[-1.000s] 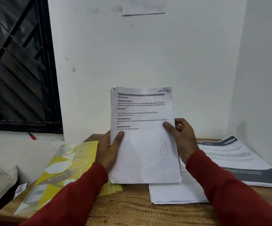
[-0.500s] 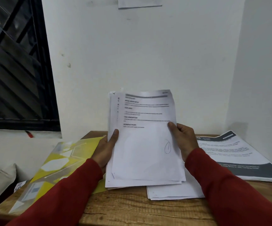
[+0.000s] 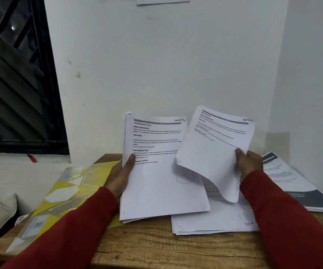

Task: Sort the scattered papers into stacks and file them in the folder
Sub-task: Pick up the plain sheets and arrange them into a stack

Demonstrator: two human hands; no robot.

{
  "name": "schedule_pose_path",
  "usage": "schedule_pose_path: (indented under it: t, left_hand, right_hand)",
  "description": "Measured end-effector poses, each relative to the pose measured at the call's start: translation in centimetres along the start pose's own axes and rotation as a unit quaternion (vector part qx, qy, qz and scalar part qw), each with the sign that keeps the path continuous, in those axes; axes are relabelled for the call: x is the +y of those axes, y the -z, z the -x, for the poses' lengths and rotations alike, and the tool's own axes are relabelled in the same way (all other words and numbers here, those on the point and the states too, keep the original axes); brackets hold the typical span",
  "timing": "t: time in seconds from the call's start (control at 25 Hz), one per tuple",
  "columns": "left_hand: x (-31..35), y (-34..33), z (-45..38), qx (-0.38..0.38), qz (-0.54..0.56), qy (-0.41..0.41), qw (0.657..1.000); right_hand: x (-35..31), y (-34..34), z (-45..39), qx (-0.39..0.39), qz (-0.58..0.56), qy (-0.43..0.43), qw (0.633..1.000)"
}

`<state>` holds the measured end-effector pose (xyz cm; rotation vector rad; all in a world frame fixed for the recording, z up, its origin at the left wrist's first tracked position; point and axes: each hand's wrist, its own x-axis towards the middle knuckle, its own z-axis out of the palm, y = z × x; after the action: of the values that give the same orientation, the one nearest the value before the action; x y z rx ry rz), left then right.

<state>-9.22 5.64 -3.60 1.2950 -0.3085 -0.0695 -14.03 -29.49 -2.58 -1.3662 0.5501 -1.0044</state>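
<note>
On our left the yellow folder lies flat on the wooden surface, ready for filing. Our left hand grasps the bundle of papers, thumb across its left edge, upright with headings at the top for reading. Our right hand pinches one sheet, tilted rightward, above the flat stack, probably its destination.

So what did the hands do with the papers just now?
The right hand pulled the top sheet off the bundle and swung it to the right, over the flat pile on the table. The left hand still grips the bundle. The yellow folder and the pile stayed put.
</note>
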Motion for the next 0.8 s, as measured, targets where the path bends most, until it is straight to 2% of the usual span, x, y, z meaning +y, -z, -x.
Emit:
schedule_pose_path:
  t: [0.2,0.36,0.48,0.6,0.8]
  left_hand:
    - [0.1,0.0,0.1,0.000,-0.009,-0.011,1.000]
    - [0.0,0.0,0.1,-0.011,-0.014,-0.008,1.000]
    - [-0.2,0.1,-0.1,-0.013,-0.023,-0.001,1.000]
    - [-0.2,0.2,-0.2,-0.019,-0.033,0.010,0.999]
    - [-0.3,0.0,-0.4,-0.018,-0.058,0.024,0.998]
  right_hand:
    - [-0.8,-0.5,0.9,-0.026,-0.023,-0.006,0.999]
    - [-1.4,-2.2,3.0,-0.144,-0.072,-0.037,0.986]
    - [-0.8,-3.5,4.6,-0.213,-0.030,-0.020,0.976]
    - [0.6,-4.5,5.9,-0.244,0.050,-0.008,0.969]
    - [1.1,-5.3,7.0,-0.276,-0.018,-0.058,0.959]
